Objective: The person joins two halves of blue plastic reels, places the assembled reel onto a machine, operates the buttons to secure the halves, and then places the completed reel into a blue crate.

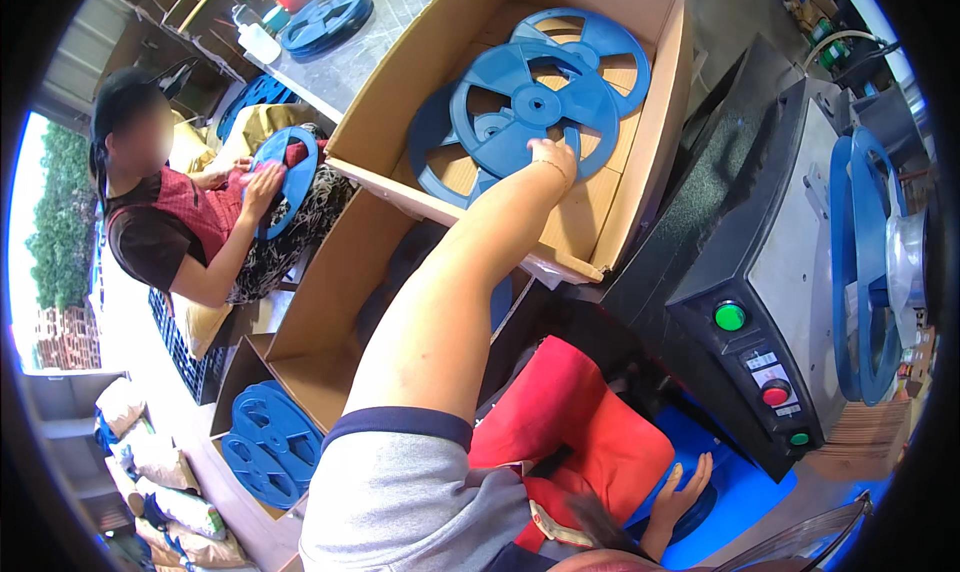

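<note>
My left arm reaches into a large open cardboard box (640,212). There my left hand (553,162) is closed on the near rim of a blue plastic reel flange (490,87), a round disc with wide cut-outs. It overlaps other blue flanges (625,57) lying in the box. Low at the right, beside my red apron (570,402), my right hand (680,492) has its fingers apart. It is by a bright blue surface (755,492) and a darker blue round piece (700,517), which is partly hidden.
A black and grey machine (770,262) with green and red buttons stands at right, carrying blue reels (865,272). A seated co-worker (180,192) at left handles a blue flange (290,187). Lower boxes hold more flanges (265,442). Another stack (325,22) lies on the grey table (400,12).
</note>
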Available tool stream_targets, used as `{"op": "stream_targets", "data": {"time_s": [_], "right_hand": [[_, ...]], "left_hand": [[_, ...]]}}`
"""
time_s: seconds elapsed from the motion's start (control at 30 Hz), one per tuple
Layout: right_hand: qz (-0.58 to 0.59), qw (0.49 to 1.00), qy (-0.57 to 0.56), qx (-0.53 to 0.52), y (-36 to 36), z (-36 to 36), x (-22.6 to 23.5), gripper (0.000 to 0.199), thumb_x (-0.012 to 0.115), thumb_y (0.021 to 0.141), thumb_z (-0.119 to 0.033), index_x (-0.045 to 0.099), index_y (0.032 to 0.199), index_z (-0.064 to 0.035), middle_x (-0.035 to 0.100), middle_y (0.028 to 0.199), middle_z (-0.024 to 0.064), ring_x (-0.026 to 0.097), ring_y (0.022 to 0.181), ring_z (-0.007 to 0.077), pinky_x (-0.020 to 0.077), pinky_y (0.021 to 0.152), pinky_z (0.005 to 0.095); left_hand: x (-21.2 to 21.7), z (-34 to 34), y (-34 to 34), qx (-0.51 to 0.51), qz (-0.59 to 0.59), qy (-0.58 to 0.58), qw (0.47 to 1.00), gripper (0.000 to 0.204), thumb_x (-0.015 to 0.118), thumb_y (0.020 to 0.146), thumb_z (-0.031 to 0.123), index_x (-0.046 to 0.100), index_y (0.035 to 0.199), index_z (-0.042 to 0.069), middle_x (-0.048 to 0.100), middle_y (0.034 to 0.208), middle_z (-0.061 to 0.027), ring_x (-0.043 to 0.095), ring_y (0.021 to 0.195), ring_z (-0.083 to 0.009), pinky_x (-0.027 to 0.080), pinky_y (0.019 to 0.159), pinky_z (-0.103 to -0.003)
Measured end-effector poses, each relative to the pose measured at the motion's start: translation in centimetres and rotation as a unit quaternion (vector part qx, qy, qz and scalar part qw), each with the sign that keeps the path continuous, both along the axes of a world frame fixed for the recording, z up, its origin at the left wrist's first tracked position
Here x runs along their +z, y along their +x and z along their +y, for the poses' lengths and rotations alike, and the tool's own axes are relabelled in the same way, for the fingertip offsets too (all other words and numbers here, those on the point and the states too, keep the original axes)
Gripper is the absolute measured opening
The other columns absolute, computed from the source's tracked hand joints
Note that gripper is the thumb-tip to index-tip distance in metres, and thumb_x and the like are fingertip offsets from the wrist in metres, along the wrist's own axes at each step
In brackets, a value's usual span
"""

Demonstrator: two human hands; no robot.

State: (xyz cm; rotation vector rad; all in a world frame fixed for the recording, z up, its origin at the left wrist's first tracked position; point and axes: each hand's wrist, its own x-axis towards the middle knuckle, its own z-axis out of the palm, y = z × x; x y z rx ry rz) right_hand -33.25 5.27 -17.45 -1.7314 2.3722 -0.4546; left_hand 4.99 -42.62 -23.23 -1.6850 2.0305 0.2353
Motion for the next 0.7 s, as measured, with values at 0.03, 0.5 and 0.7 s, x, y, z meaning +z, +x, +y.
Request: {"op": "stream_targets", "data": {"time_s": [0.03, 0.5, 0.7], "right_hand": [[-0.002, 1.000, 0.008, -0.008, -0.1, -0.2, 0.1, 0.044, 0.054, 0.096, -0.020, 0.048, 0.133, 0.0037, 0.044, 0.141, 0.0225, 0.044, 0.128, 0.0403, 0.0359, 0.107, 0.0460], [-0.059, 0.987, -0.078, 0.131, 2.5, -2.5, 3.1, 0.025, 0.062, 0.090, -0.010, 0.061, 0.111, 0.0037, 0.060, 0.119, 0.0209, 0.057, 0.106, 0.0395, 0.0467, 0.092, 0.0447], [0.000, 0.902, -0.339, 0.269, 7.0, -7.8, 14.5, 0.027, 0.065, 0.087, -0.005, 0.062, 0.112, 0.0028, 0.060, 0.119, 0.0224, 0.061, 0.102, 0.0361, 0.0501, 0.089, 0.0437]], "left_hand": [[0.4, -0.1, -0.6, -0.026, -0.049, 0.015, 0.998, 0.062, 0.071, 0.078, 0.038, 0.056, 0.129, 0.006, 0.061, 0.127, -0.0101, 0.052, 0.121, -0.0308, 0.037, 0.096, -0.058], [11.6, 5.5, 1.0, -0.045, 0.170, -0.340, 0.924, 0.013, 0.053, 0.082, 0.013, 0.057, 0.088, 0.003, 0.068, 0.075, -0.0160, 0.067, 0.072, -0.0283, 0.042, 0.084, -0.043], [23.3, 24.7, 0.7, -0.268, 0.113, -0.420, 0.860, 0.015, 0.055, 0.079, 0.010, 0.052, 0.093, 0.005, 0.055, 0.067, -0.0055, 0.057, 0.080, -0.0222, 0.038, 0.088, -0.039]]}}
